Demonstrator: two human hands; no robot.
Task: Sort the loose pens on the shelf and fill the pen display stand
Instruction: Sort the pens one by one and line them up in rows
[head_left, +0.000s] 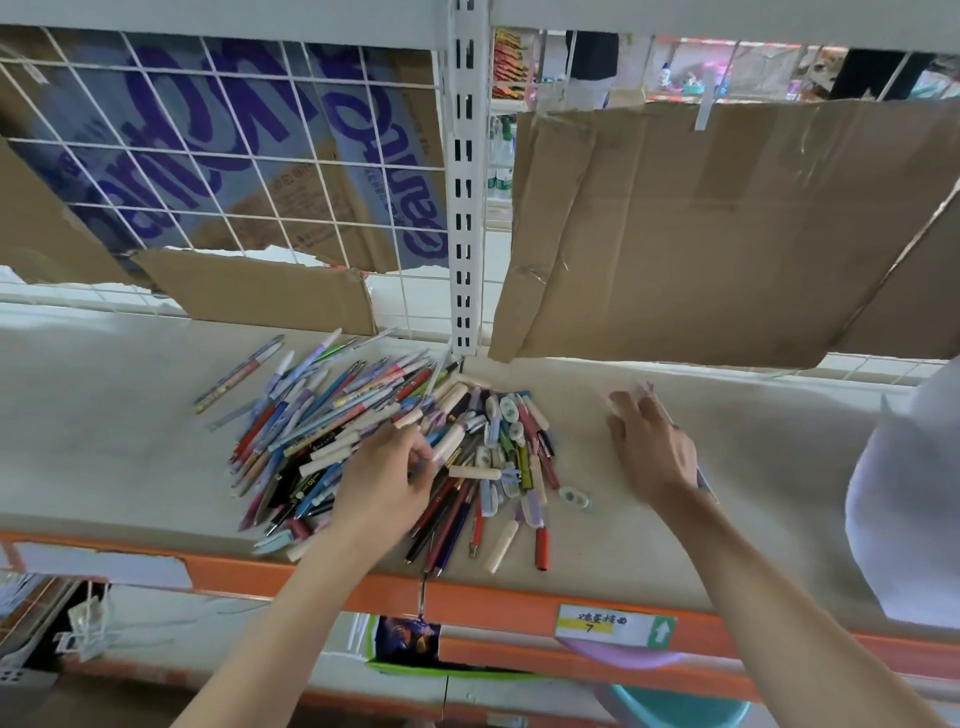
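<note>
A heap of loose pens (384, 447) lay across the shelf (104, 441), a pale board with an orange front rail (498, 597). The heap spread from the shelf's middle toward the white slotted upright (466, 208) at the back, with pens of many colours crossing one another; a few lay apart at the heap's left edge and several near the front lip.

The left hand (387, 480) reached into the middle of the heap, its fingers curled down among the pens and pinching at them; which pen it gripped could not be told. The right hand (652, 447) rested well to the right of the heap on bare shelf, its fingers bent over a few thin pens (655, 402) whose ends showed past the fingertips and again near the wrist.

Behind the shelf stood a white wire grid (208, 156) with a printed cardboard box (234, 135) behind it, and a flattened sheet of brown cardboard (701, 234) leaned on the right. A white label (615, 626) with handwritten characters and a green arrow was stuck on the orange rail. A pale rounded object (914, 509), blurred, filled the right edge.
</note>
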